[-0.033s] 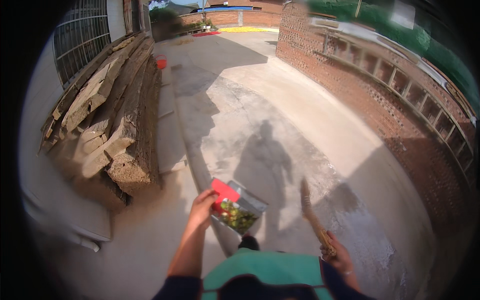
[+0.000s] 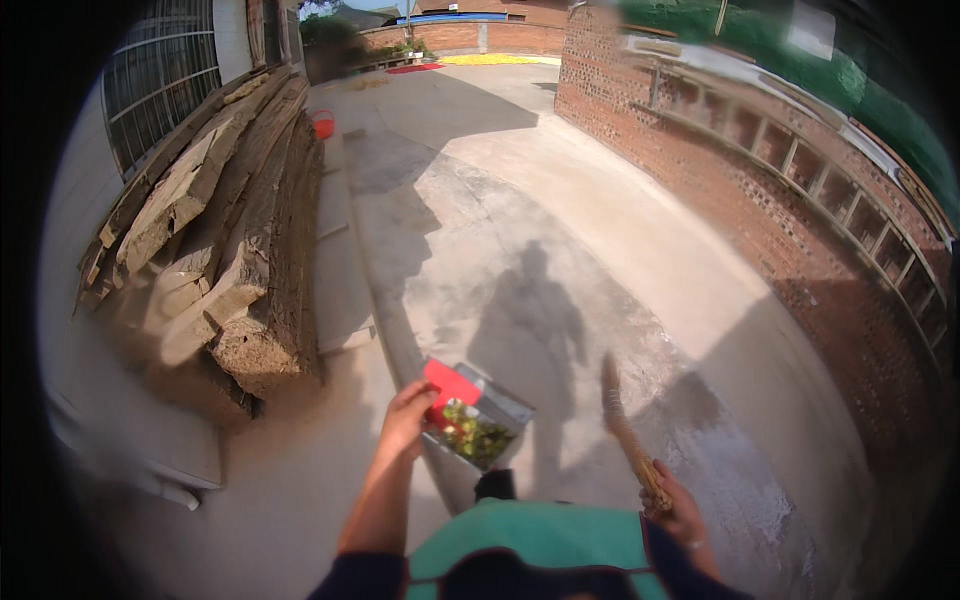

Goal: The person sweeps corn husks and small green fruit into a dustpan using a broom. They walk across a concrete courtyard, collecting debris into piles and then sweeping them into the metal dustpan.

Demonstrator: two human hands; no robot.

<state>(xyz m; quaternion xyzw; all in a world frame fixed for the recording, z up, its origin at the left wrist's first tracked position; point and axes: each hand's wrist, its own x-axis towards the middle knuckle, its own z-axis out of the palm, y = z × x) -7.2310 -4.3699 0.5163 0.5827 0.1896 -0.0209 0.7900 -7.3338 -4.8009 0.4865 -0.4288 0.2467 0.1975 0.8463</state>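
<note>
My left hand (image 2: pixel 408 410) is closed on the red edge of a dustpan (image 2: pixel 507 407), held out in front of me at the lower middle. Its open tray is grey, and a flat red part (image 2: pixel 452 380) lies by my fingers. Green and yellowish leafy scraps (image 2: pixel 475 438) sit inside it. At the lower right, my right hand (image 2: pixel 677 505) grips the lower end of a tan hand broom (image 2: pixel 627 438). The broom points up and away from me, its darker bristle end apart from the dustpan.
Rough timber beams (image 2: pixel 265 290) are stacked along the left wall. A red bucket (image 2: pixel 322 124) stands beyond them. On the right runs a brick wall (image 2: pixel 680 150). Concrete ground (image 2: pixel 560 180) stretches ahead to yellow (image 2: pixel 490 59) and red patches (image 2: pixel 414 69) spread far off.
</note>
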